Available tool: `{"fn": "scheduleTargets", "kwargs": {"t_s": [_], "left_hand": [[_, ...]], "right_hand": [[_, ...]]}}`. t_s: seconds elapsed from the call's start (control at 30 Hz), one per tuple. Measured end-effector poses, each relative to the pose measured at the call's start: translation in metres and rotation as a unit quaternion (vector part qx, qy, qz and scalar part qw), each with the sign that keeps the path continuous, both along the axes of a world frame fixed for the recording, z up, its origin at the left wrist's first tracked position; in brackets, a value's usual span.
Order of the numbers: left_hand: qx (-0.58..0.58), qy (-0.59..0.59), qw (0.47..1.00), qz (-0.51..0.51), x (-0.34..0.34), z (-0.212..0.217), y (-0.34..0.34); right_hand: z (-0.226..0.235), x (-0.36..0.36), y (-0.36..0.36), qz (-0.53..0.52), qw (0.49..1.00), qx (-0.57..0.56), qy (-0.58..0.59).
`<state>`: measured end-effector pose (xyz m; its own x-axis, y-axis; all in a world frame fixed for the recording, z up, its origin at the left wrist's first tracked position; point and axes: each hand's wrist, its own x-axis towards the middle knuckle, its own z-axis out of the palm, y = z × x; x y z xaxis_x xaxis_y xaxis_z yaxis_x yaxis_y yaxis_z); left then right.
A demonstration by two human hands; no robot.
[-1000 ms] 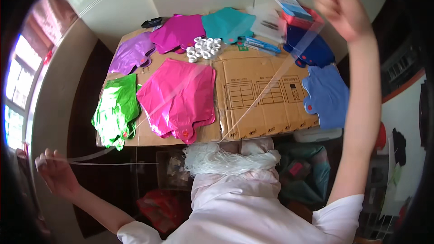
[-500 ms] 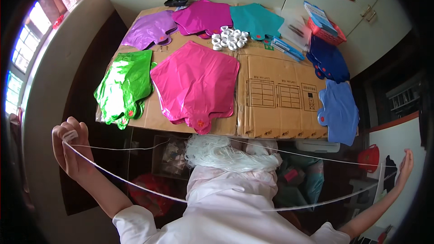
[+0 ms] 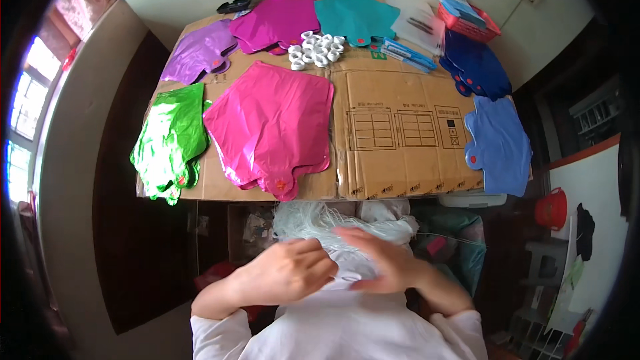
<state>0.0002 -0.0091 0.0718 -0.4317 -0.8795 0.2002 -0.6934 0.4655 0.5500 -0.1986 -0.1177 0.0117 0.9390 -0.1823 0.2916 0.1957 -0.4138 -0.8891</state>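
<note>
Cardboard tabletop (image 3: 390,83), ctr of frame: black print, i.e. two ruled grids, a panel w/ small symbols, some upside-down lettering, plus a row of dark marks along front edge. Blue packet (image 3: 408,55), upper R of ctr, & blue-and-white leaflet (image 3: 457,3) over red basket (image 3: 472,30), upper R: print too small to read. Red dots on tabs of pink foil sheet (image 3: 273,127), green foil sheet (image 3: 170,137) & light-blue foil sheet (image 3: 500,147).

White string bundle (image 3: 299,221), lower ctr, just below tabletop's front edge: loose, glossy, many fine strands, partly hidden by R hand (image 3: 393,268); thin strand trails off to R. R hand blurred, thumb & fingers spread wide. L hand (image 3: 293,270), just beside it: fingers curled in, can't tell if on string.
</note>
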Motion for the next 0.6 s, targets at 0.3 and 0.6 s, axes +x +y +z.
{"fn": "scheduleTargets", "kwargs": {"t_s": [0.3, 0.6], "left_hand": [[0.150, 0.161, 0.964, 0.147, 0.015, -0.055, 0.005], [0.157, 0.523, 0.787, 0.287, -0.029, -0.122, -0.005]], "right_hand": [[-0.045, -0.005, -0.007, -0.019, 0.953, 0.301, 0.030], [-0.078, 0.010, 0.022, -0.157, 0.986, 0.052, 0.027]]}}
